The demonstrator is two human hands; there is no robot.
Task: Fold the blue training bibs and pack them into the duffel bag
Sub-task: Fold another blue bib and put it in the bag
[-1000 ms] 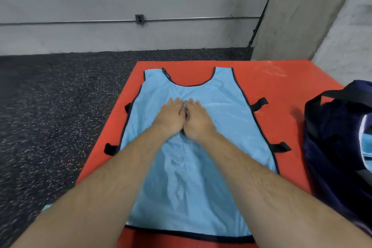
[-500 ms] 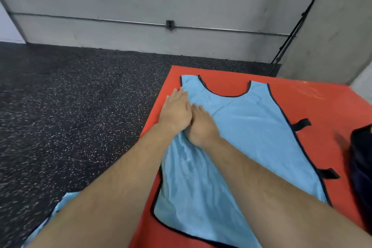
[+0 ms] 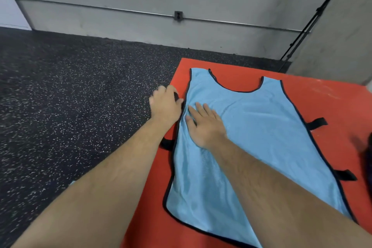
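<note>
Light-blue mesh, black-trimmed: the training bib [image 3: 261, 147] lies spread flat on the orange-red floor mat [image 3: 326, 96]. On its left side the right hand [image 3: 205, 125] presses flat, fingers straight. Just beyond, the left hand [image 3: 165, 104] curls round what looks like a black side strap [image 3: 176, 96]. The first fold seems in hand; next, that edge must be lifted across while the palm anchors the cloth.
</note>
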